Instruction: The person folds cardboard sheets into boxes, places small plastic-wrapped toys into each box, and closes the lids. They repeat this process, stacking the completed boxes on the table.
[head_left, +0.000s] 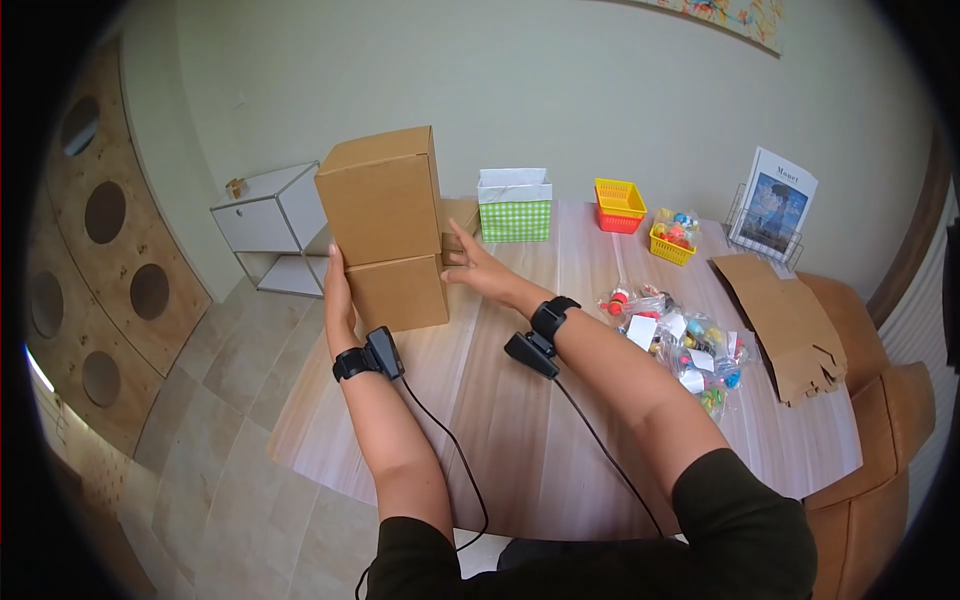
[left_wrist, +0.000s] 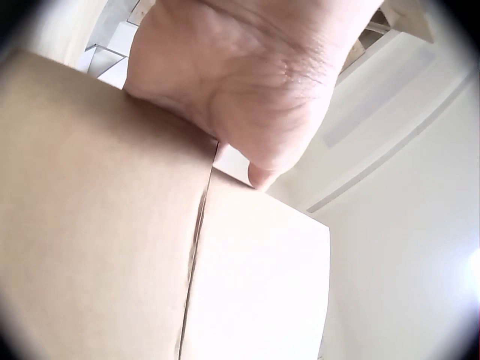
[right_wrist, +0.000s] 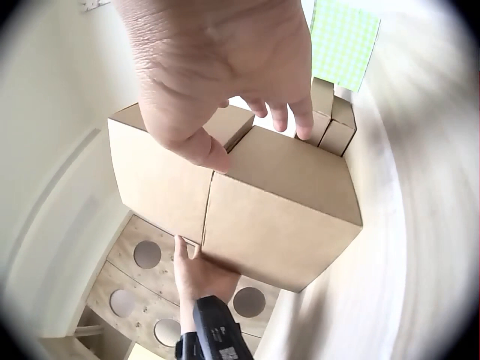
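Two brown cardboard boxes are stacked at the table's left side, the upper box (head_left: 385,200) over the lower box (head_left: 400,293). My left hand (head_left: 340,290) lies along the left side of the stack, by the seam between the boxes. On the opposite side, my right hand (head_left: 485,270) has its fingers spread, its thumb close to the same seam in the right wrist view. From the left wrist, the left palm (left_wrist: 240,90) overlaps the boxes' edge and hides most of its fingers. Smaller brown boxes (right_wrist: 339,127) stand behind the stack, near the right fingertips.
A green-checked bag (head_left: 515,215) stands at the back. Right of it are yellow and red baskets (head_left: 620,207) and a yellow basket of toys (head_left: 673,250). Bagged small toys (head_left: 690,345), flattened cardboard (head_left: 775,320) and a magazine rack (head_left: 768,215) occupy the right side.
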